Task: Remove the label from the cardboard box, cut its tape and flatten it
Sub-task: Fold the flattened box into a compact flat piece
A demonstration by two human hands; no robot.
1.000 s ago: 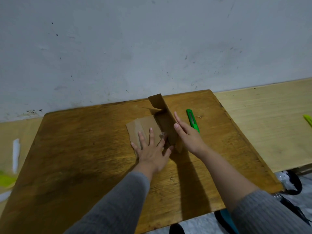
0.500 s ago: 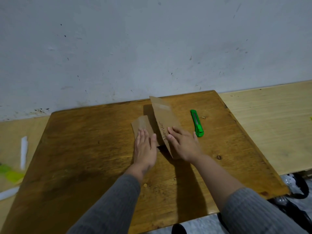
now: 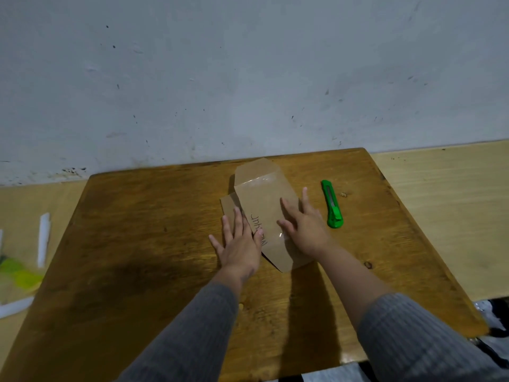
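The brown cardboard box (image 3: 264, 205) lies folded nearly flat on the wooden table (image 3: 137, 257), with handwriting on its top panel and a shiny strip of clear tape near its far end. My left hand (image 3: 238, 242) rests palm down on the box's left edge, fingers spread. My right hand (image 3: 304, 223) presses palm down on the right half of the top panel, fingers apart. Neither hand grips anything. A green utility knife (image 3: 332, 204) lies on the table just right of my right hand.
A grey wall rises directly behind the table. A lighter wooden surface (image 3: 446, 205) adjoins the table on the right. At the left, off the table, lie white strips (image 3: 44, 238) and a yellow-green object (image 3: 19, 277). Dark items sit low at the bottom right.
The box's upright panel has been folded down toward the right and now lies nearly flat. My right hand moved from its side onto its top; my left hand stayed on the left edge.
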